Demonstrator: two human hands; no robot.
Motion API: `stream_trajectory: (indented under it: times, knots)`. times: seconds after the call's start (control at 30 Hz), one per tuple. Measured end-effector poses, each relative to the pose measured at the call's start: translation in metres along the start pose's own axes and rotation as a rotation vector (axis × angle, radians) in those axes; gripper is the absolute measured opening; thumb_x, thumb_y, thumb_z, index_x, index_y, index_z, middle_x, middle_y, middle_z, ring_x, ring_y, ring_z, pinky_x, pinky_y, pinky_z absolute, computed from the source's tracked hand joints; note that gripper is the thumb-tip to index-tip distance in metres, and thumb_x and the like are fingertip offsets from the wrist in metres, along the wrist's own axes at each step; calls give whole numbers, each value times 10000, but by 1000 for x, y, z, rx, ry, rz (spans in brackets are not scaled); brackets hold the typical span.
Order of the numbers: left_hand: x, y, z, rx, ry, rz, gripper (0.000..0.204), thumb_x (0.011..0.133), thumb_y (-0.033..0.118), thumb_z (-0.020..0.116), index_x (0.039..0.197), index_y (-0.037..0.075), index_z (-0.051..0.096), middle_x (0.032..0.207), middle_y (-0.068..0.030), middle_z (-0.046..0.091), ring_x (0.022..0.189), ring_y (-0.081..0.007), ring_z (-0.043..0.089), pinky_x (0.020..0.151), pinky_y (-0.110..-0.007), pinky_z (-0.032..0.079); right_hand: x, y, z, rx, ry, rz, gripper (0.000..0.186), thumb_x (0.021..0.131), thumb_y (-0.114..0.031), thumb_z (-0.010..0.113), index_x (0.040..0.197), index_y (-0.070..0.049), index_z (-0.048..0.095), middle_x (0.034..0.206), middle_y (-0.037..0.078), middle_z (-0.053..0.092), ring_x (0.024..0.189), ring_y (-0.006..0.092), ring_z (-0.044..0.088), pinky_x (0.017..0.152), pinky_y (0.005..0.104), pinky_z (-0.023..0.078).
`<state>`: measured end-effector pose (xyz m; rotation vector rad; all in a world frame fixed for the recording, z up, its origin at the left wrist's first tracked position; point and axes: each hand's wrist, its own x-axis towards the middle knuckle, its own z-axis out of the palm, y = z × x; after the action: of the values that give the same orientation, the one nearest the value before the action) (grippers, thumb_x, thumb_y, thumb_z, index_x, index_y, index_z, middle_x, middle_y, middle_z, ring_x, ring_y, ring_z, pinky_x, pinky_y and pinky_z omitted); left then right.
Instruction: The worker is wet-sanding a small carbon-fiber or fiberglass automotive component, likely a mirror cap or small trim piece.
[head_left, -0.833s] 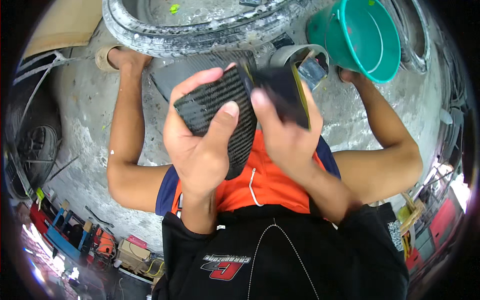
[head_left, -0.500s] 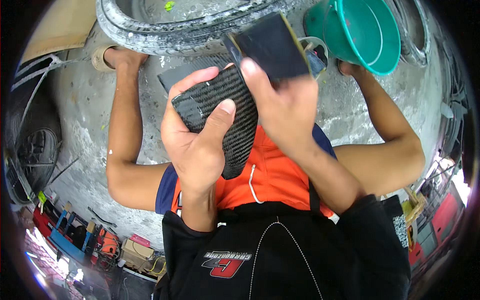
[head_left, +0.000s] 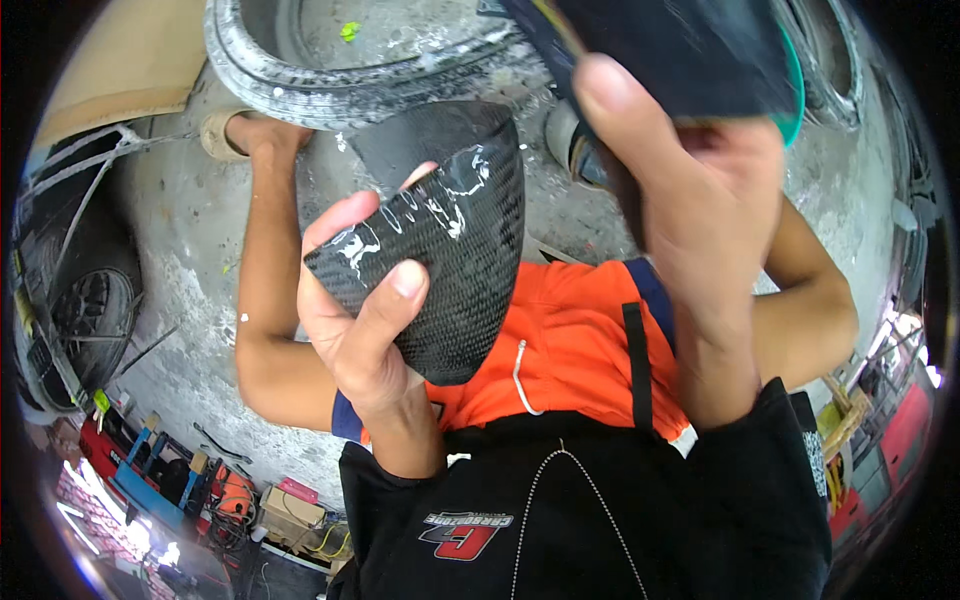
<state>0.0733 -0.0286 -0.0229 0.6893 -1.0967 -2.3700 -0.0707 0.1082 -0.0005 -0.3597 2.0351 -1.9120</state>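
Note:
My left hand [head_left: 365,330] grips a curved carbon-fibre part [head_left: 465,270], its thumb on the woven face and its fingers wrapped behind the edge. White glints and wet-looking streaks run across the upper part of that face. Up and to the right, clear of the part, my right hand [head_left: 705,200] holds black sandpaper [head_left: 670,60], a dark flat piece with a yellowish edge. The thumb presses on its near side; the other fingers are partly hidden by it. The sandpaper comes close to the camera and runs out of the top of the view.
A whitened tyre [head_left: 380,90] lies on the grey floor [head_left: 190,290] ahead. The green bucket [head_left: 797,75] is mostly covered by the sandpaper. A small container [head_left: 575,150] stands between them. Cardboard [head_left: 120,70] and a wheel [head_left: 95,315] are at left, tools [head_left: 170,480] at lower left.
My right hand has lifted the sandpaper away from the part, up and right, closer to the camera. My left hand has shifted slightly left, and more of the part's face shows.

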Motion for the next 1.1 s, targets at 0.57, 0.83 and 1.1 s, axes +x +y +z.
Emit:
stream_trajectory:
  times: [0.57, 0.83, 1.1]
  knots:
    - [7, 35, -23, 187, -251, 26, 442, 795, -86, 712, 1201, -86, 539, 1148, -410, 624, 1145, -458, 645, 1032, -517, 492, -25, -32, -21, -888, -1085, -224, 975, 779, -84, 695, 1610, -57, 186, 652, 102, 603, 572, 305, 622, 522, 421, 488]
    - [12, 33, -26, 290, -70, -49, 582, 740, -20, 707, 1288, -50, 515, 1306, -424, 542, 1153, -436, 642, 1031, -524, 503, -31, -22, -33, -603, -1274, -249, 529, 782, -64, 672, 1308, -23, 628, 756, 127, 630, 687, 324, 651, 622, 422, 537]
    - [17, 23, -18, -71, -46, -84, 570, 769, -54, 694, 1308, -74, 509, 1300, -457, 525, 1140, -441, 651, 1030, -507, 504, -37, 6, -4, 152, -248, 125, 362, 873, -77, 785, 1193, 34, 659, 1096, 66, 692, 979, 145, 639, 890, 311, 502]
